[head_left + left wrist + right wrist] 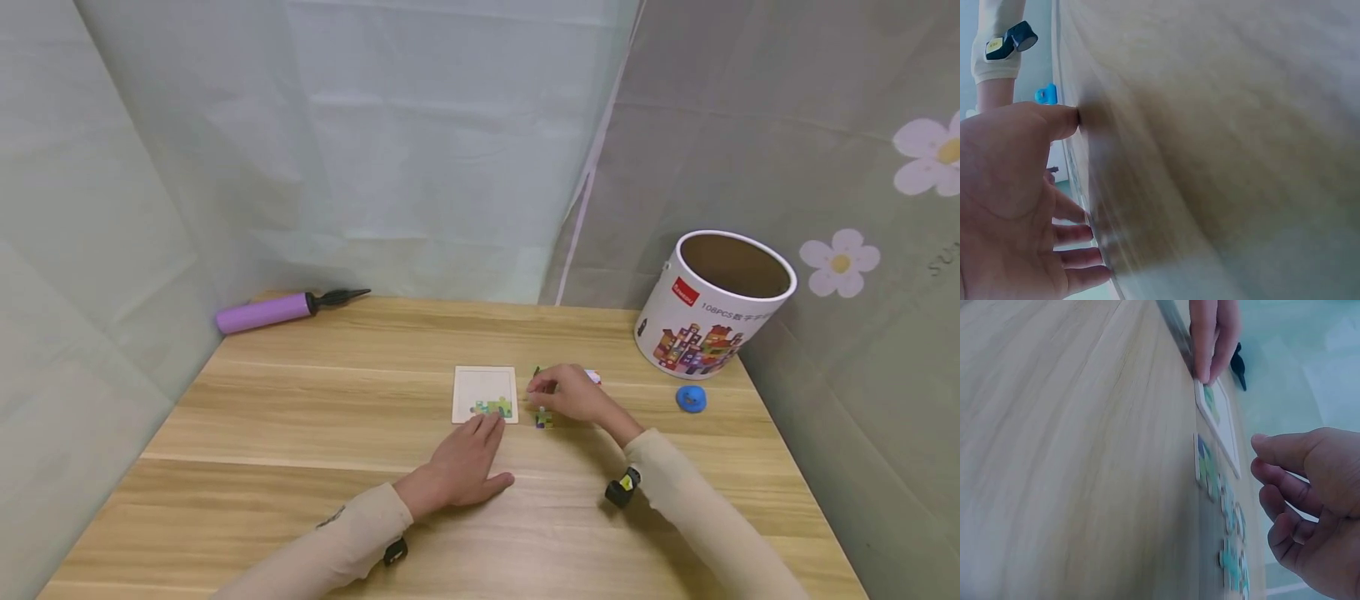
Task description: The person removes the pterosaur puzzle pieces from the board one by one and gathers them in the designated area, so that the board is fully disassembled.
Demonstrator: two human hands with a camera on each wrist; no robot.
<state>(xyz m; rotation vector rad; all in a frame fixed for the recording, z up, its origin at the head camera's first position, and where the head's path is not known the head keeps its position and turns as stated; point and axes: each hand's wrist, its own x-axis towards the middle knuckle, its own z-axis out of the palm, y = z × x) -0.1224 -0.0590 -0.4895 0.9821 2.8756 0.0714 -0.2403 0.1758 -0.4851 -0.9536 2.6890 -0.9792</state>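
A square white puzzle tray (474,385) lies flat on the table, with a few joined green jigsaw pieces (495,407) along its near side. My left hand (463,462) reaches its nearly straight fingertips to the tray's near edge, and the thumb points out to the right. Right of the tray, my right hand (570,393) hovers over loose jigsaw pieces (1229,506), its fingers loosely bent. Nothing shows between thumb and fingers (1266,447) in the right wrist view. One loose piece (543,418) lies just in front of this hand, and others are partly hidden behind it.
A large white bucket (712,308) with printed blocks on its side stands at the back right. In front of it sits a small blue toy (691,398). A purple hand pump (270,313) lies at the back left, by the curtain (420,167).
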